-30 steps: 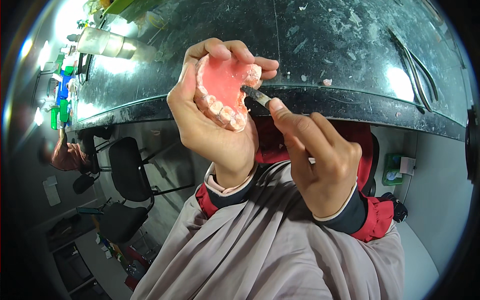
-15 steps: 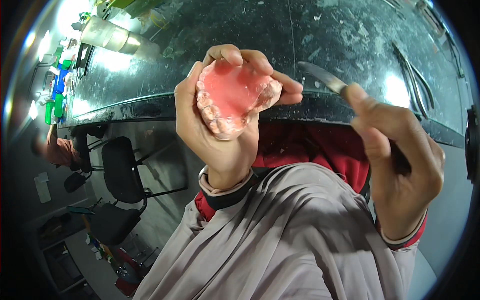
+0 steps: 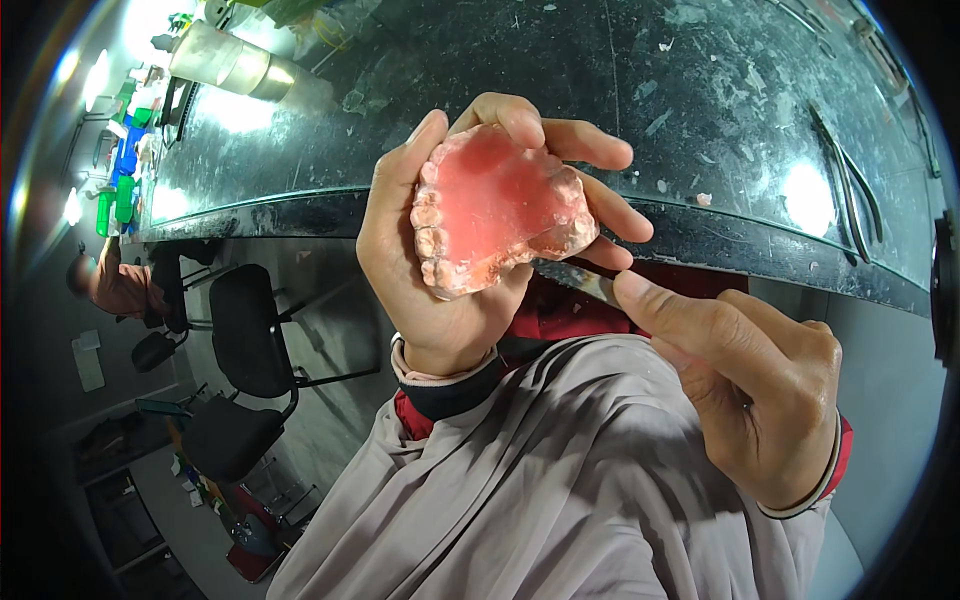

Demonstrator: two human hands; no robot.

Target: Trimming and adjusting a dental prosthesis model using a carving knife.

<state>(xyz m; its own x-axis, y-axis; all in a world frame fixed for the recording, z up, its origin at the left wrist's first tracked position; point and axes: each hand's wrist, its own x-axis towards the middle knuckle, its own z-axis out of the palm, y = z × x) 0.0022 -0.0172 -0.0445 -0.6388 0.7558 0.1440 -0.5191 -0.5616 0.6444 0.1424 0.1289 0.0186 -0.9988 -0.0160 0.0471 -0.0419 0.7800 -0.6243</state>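
My left hand (image 3: 405,280) cradles a dental cast (image 3: 480,205) faced with pink wax, with pale, rough tooth shapes along its rim, its fingers curled behind and around it. In my right hand (image 3: 755,390) a knife (image 3: 585,280) is pinched between thumb and fingers, its blade angled up-left at the cast's lower right edge. The blade tip is partly obscured there, so contact is hard to make out. Both hands are in front of the dark glass-topped bench (image 3: 680,130).
A plier-like metal tool (image 3: 850,200) lies on the bench at right, a metal cylinder (image 3: 230,62) at back left. Green and blue items (image 3: 125,160) line the far left. Below are a black chair (image 3: 245,330) and another person (image 3: 130,285) seated at left.
The knife swung right, away from the cast, then came back low to its lower right edge. My left hand has tilted and turned the cast, its fingers spreading to the right.
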